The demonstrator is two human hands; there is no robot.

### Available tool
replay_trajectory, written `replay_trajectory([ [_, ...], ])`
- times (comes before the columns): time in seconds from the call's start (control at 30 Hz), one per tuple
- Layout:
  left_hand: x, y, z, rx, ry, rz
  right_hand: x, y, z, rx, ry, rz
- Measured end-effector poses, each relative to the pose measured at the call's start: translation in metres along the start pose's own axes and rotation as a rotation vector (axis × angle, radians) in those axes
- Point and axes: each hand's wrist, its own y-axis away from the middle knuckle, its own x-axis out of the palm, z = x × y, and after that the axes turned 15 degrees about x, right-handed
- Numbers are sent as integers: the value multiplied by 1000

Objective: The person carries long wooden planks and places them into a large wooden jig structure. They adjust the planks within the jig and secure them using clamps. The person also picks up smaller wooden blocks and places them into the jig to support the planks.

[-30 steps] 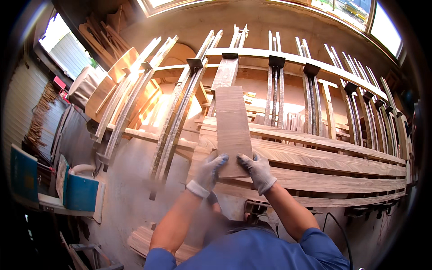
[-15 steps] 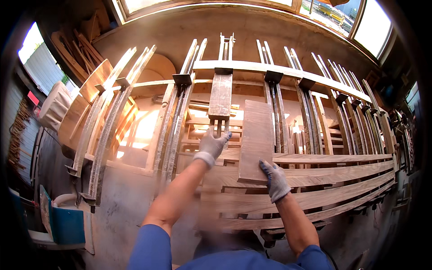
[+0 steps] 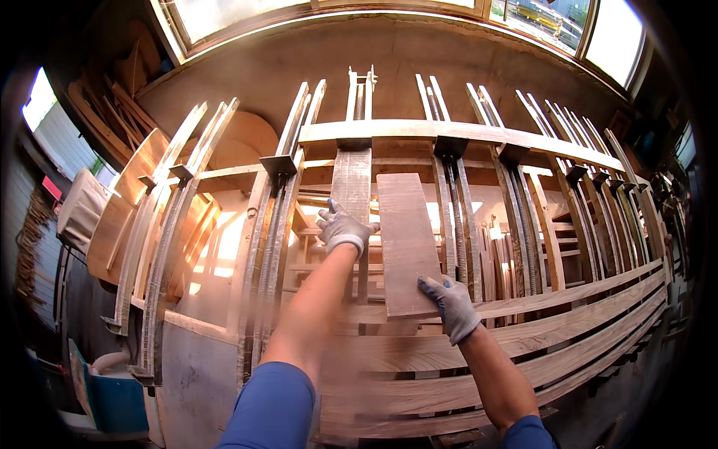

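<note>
My left hand (image 3: 345,227), in a pale glove with bluish fingertips, spans the near end of a narrow wooden block (image 3: 351,176), its fingers at the left edge and its thumb at the right. The block lies along a clamp, its far end against a dark metal plate (image 3: 353,143). Just to the right, my right hand (image 3: 453,305), gloved alike, grips the near right corner of a wider brown board (image 3: 407,239). The board slants slightly, and its far end lies close to a long pale crossbar (image 3: 404,130).
Long bar clamps with screws stand in a row, among them a left one (image 3: 275,202) and a right one (image 3: 516,209). Long wooden slats (image 3: 523,338) run across the near right. A teal box-like thing (image 3: 116,396) stands at lower left, below a grey-covered object (image 3: 82,209).
My left hand has moved from below the block's near end up onto it. The right hand still grips the brown board, which has turned slightly. The whole view has shifted.
</note>
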Motion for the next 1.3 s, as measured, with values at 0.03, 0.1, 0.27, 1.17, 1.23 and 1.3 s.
replay_trajectory([
  [0.03,-3,-3,-2,-6,29,29,2,-5,4,-1,5,-2],
  [0.1,-15,-7,-1,-16,86,83,6,-14,12,-2,10,-5],
  [0.27,-5,-37,126,120,1405,94,44,-31,40,142,64,-11],
  [1.17,-74,177,226,358,1262,-5,102,-209,16,0,866,-383],
  [1.23,-74,180,233,386,1198,-23,125,-189,36,-22,1137,-439],
  [1.3,-82,180,222,379,1155,14,124,-187,54,-73,1313,-514],
])
